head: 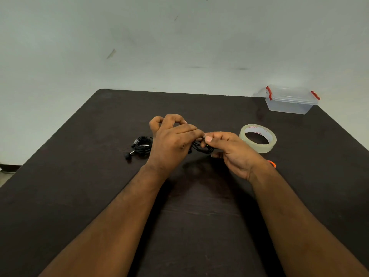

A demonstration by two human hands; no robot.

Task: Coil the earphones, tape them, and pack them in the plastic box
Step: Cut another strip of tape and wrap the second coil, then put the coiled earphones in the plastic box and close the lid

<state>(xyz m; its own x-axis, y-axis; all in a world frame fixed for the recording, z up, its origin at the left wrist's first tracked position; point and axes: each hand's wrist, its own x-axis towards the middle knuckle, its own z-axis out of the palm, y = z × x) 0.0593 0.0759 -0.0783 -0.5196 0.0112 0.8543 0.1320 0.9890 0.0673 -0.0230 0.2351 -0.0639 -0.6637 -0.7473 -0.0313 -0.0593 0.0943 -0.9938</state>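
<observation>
Dark table [99,196], both hands [171,142] pinching black earphones [201,148] btwn fingertips

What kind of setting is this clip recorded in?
Probably a bare indoor room set up for recording: a dark table against a plain pale wall, holding only a tape roll, a plastic box and earphones.

One set of black earphones [200,147] is held above the dark table between both hands, its cord bunched in loose loops. A second black set [140,146] lies coiled on the table to the left. A roll of clear tape [258,137] lies flat at right. The translucent plastic box [290,100], lid closed with red clasps, sits at the far right corner.
</observation>
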